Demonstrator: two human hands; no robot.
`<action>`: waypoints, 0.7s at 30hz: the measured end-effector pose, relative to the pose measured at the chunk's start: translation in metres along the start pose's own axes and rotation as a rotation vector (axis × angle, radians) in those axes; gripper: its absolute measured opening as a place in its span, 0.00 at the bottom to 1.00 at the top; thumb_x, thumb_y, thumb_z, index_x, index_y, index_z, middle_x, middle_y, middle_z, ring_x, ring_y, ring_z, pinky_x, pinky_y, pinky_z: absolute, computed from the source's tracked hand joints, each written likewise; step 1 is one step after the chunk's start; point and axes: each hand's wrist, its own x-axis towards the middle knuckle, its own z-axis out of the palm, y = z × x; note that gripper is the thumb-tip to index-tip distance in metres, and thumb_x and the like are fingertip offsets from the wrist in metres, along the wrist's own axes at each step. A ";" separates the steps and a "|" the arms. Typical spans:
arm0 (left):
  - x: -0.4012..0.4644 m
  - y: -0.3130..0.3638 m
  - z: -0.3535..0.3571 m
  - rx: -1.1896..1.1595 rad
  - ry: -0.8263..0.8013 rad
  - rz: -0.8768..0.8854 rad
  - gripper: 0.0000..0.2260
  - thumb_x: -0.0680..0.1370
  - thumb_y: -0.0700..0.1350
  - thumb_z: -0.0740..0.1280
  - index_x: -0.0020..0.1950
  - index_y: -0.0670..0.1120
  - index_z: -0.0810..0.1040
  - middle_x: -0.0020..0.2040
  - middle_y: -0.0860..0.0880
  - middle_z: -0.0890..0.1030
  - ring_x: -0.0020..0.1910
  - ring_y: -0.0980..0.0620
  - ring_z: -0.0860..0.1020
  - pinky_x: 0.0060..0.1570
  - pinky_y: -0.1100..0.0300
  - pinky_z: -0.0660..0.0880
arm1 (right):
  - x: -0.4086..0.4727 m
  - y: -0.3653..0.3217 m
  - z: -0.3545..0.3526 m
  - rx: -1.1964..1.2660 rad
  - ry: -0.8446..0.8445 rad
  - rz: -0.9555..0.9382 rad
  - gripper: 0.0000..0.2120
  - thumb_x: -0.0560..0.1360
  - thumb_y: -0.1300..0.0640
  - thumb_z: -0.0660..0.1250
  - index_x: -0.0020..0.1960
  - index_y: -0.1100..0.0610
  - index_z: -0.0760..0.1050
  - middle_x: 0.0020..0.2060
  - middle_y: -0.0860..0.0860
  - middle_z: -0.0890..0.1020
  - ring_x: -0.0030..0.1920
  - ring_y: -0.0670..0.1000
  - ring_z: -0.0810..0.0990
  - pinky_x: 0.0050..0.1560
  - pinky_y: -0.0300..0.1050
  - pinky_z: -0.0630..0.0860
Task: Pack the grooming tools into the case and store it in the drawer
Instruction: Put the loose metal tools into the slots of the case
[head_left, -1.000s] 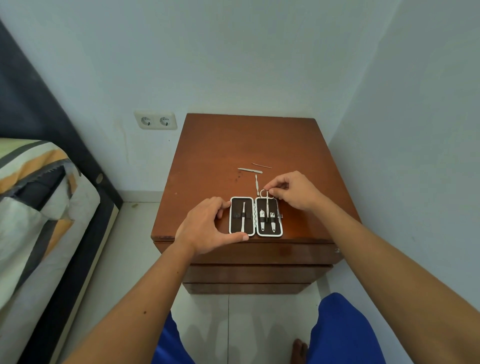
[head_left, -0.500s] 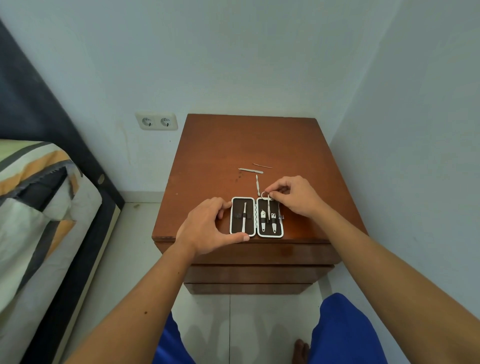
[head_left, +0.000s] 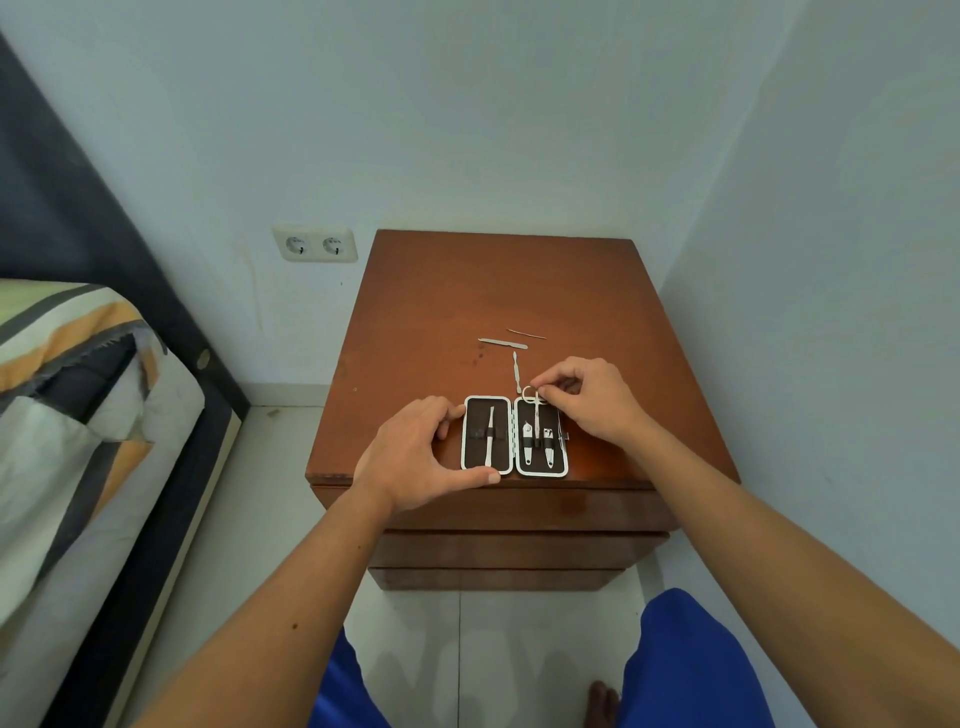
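Observation:
An open grooming case (head_left: 514, 436), dark inside with a white rim, lies at the front edge of the wooden nightstand (head_left: 498, 291). My left hand (head_left: 415, 457) grips the case's left half, thumb at the near rim. My right hand (head_left: 587, 400) pinches the ring handle of small scissors (head_left: 534, 410), whose blades lie in the right half between two strapped tools. A slim tool (head_left: 489, 436) sits in the left half. Loose on the top behind the case lie a cuticle pusher (head_left: 515, 371), a nail file (head_left: 502, 343) and a thin pick (head_left: 525, 333).
The nightstand has closed drawers (head_left: 519, 551) below its top and stands in a corner of pale walls. A double socket (head_left: 315, 243) is on the wall to the left. A bed with striped bedding (head_left: 67, 395) runs along the left. My blue-clad knees are below.
My right hand has drawn the scissors slightly nearer, setting them lower into the right half of the case. My left hand has kept its hold on the case.

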 end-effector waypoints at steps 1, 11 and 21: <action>0.000 0.000 0.000 0.000 -0.004 0.001 0.32 0.63 0.75 0.77 0.57 0.57 0.75 0.46 0.59 0.75 0.48 0.57 0.75 0.44 0.60 0.74 | -0.001 0.000 -0.001 -0.006 -0.012 -0.005 0.07 0.78 0.59 0.74 0.51 0.48 0.88 0.48 0.45 0.87 0.47 0.47 0.84 0.50 0.37 0.79; 0.000 0.000 0.000 0.003 -0.008 0.009 0.32 0.64 0.76 0.76 0.57 0.58 0.74 0.46 0.59 0.75 0.47 0.58 0.75 0.44 0.60 0.74 | -0.021 -0.004 -0.006 -0.132 -0.082 -0.167 0.11 0.76 0.52 0.76 0.58 0.50 0.87 0.50 0.44 0.80 0.47 0.44 0.80 0.51 0.39 0.78; 0.000 -0.001 0.002 0.008 -0.001 0.001 0.32 0.63 0.76 0.76 0.57 0.57 0.75 0.47 0.59 0.76 0.47 0.59 0.75 0.44 0.59 0.76 | -0.038 -0.008 -0.015 -0.341 -0.248 -0.232 0.38 0.71 0.32 0.74 0.74 0.52 0.76 0.61 0.40 0.71 0.64 0.42 0.66 0.70 0.43 0.67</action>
